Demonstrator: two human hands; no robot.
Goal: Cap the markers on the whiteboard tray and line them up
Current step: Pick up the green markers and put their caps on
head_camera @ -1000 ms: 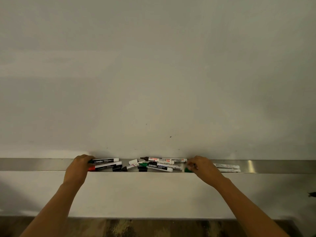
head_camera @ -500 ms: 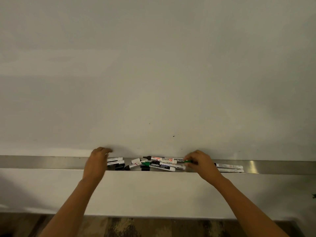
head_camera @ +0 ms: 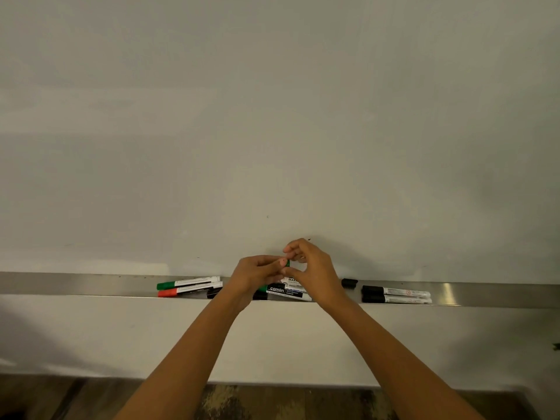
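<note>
- Green is the small plastic cap (head_camera: 287, 263) pinched between the two hands, just above the long shiny metal tray (head_camera: 75, 283) under the big white board (head_camera: 272, 116)
- The left hand (head_camera: 257, 272) is curled nearly shut, and I think it hides a marker, but I cannot see the marker at all
- The right hand (head_camera: 312, 268) has its fingertips (head_camera: 288, 251) closed on the green cap, with the other fingers bent loosely
- The cap could go on crooked if it is pushed at a slant, and then it may pop off and drop to the floor
- An arm could bump the pile in the middle, where a black and white marker with a printed label (head_camera: 288, 291) lies, and knock pens off the edge
- On the left I count two pens side by side: a white marker with a green cap (head_camera: 188, 282) and a white marker with a red cap (head_camera: 188, 291)
- On the right I count two white markers with black caps (head_camera: 395, 294) lying neatly together
- One loose black cap (head_camera: 349, 282) sits alone near them
- The middle pile is partly hidden, so I cannot count it
</note>
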